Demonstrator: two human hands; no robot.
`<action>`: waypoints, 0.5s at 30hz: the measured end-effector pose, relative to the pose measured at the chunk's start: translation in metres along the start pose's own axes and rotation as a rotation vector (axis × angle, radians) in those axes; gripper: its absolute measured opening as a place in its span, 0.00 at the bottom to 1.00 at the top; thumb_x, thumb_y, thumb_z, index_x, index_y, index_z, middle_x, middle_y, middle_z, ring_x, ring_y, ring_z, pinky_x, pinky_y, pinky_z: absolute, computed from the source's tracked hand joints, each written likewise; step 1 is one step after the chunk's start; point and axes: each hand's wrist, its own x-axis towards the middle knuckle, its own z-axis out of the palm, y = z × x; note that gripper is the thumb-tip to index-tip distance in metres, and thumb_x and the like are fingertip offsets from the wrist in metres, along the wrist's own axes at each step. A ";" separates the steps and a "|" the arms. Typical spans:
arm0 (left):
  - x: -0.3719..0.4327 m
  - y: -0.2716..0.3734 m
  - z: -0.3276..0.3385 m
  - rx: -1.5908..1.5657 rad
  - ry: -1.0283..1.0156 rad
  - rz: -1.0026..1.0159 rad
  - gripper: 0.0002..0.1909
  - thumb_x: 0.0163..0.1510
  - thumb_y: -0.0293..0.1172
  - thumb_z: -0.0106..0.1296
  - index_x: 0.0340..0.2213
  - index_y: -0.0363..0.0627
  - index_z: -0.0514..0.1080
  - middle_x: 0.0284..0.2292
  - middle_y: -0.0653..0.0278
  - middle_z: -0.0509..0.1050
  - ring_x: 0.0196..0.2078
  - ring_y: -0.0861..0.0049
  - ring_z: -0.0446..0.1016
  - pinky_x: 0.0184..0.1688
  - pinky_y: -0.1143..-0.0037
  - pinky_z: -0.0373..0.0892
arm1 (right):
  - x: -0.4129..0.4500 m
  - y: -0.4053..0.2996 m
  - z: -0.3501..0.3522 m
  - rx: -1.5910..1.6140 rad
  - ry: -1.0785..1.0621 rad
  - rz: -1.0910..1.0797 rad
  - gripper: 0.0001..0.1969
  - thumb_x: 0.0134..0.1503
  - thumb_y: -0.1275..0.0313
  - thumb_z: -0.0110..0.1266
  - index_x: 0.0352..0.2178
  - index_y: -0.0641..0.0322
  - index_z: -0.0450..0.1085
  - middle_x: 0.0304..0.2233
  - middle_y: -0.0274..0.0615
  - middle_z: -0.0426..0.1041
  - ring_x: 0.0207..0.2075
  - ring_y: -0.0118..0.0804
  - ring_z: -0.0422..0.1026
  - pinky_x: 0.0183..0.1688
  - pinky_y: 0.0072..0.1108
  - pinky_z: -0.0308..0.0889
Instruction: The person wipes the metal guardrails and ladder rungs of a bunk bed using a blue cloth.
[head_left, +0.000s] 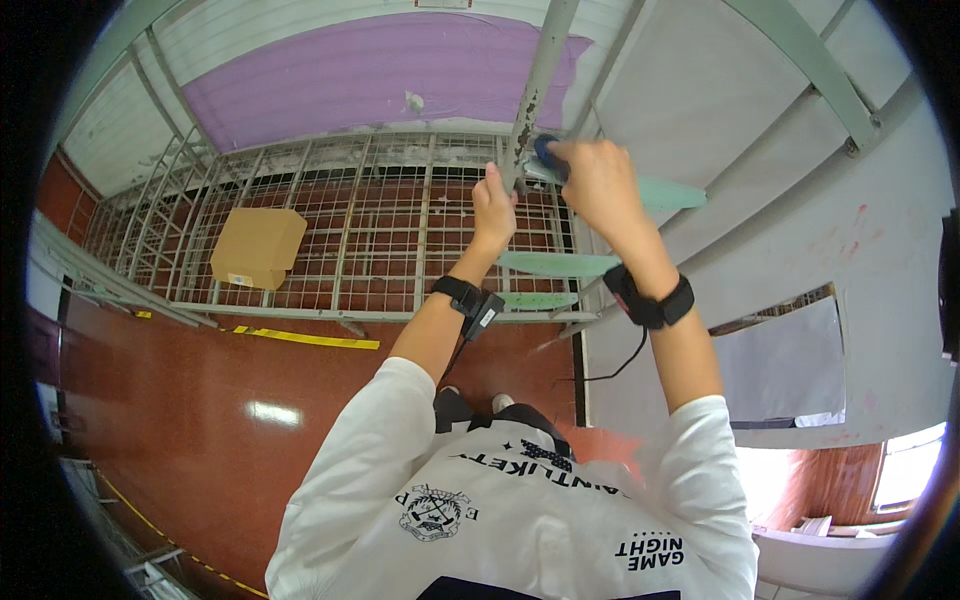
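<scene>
My left hand (493, 210) is wrapped around a pale metal bed-frame post (534, 94), whose paint is chipped in dark patches. Just right of the post, my right hand (600, 180) is closed on a small dark blue object (550, 148). Motion blur and my fingers hide part of that object, so its kind is unclear. It is at the inner end of the upper pale green ladder step (671, 196); whether they touch cannot be told. Both wrists wear black strapped devices with cables.
A brown cardboard box (259, 246) lies on the wire-mesh bed base (382, 247). Two lower green steps (559, 264) stand beneath my hands. Purple sheeting (375, 75) covers the wall behind. Yellow tape (307, 337) marks the red floor (195, 420). A pale wall (780, 225) is on the right.
</scene>
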 end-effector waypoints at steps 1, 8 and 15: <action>0.001 0.000 0.001 -0.006 -0.013 0.001 0.29 0.60 0.48 0.24 0.17 0.37 0.61 0.13 0.67 0.58 0.16 0.80 0.56 0.19 0.76 0.55 | 0.004 0.002 0.000 0.011 0.044 -0.022 0.18 0.33 0.86 0.47 0.30 0.64 0.73 0.24 0.50 0.72 0.28 0.51 0.71 0.32 0.33 0.66; -0.001 0.005 -0.001 -0.005 0.006 -0.010 0.29 0.60 0.49 0.24 0.17 0.39 0.60 0.13 0.67 0.59 0.15 0.81 0.55 0.18 0.77 0.53 | -0.014 -0.020 -0.002 -0.057 0.013 -0.019 0.17 0.32 0.83 0.53 0.31 0.65 0.71 0.33 0.52 0.72 0.30 0.48 0.72 0.31 0.30 0.68; 0.003 -0.005 -0.003 0.006 -0.025 0.009 0.32 0.59 0.49 0.24 0.18 0.34 0.65 0.12 0.65 0.61 0.15 0.80 0.58 0.19 0.75 0.57 | -0.008 -0.014 -0.002 0.028 0.067 -0.023 0.20 0.33 0.87 0.47 0.32 0.64 0.72 0.35 0.46 0.72 0.30 0.51 0.71 0.33 0.31 0.68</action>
